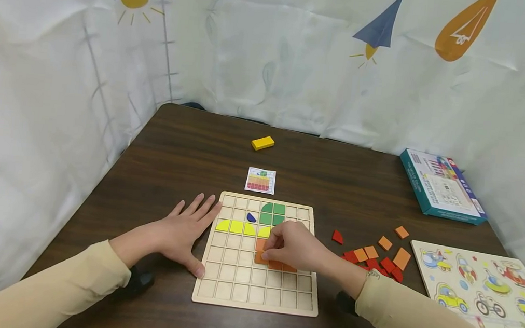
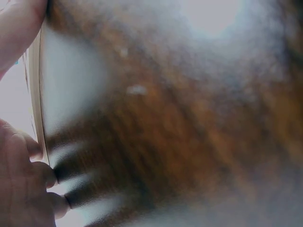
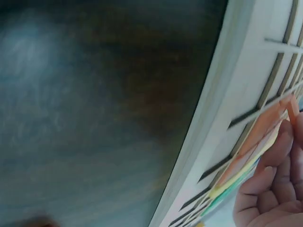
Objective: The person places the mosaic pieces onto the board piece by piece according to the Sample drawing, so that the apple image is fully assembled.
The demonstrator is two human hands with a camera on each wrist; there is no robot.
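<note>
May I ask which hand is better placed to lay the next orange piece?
Probably the right hand: it pinches an orange piece over the board, nearer the loose pieces; the left hand rests at the board's left edge.

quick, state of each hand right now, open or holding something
Left hand: open, spread at the left edge of the board.
Right hand: closed, pinching an orange tile over the board.

a white curtain [image 1: 271,66] is hanging behind the brown table [image 1: 188,152], a yellow block [image 1: 262,143] is lying near its far edge, and a box [image 1: 445,185] is resting beyond a vehicle picture board [image 1: 474,286].
</note>
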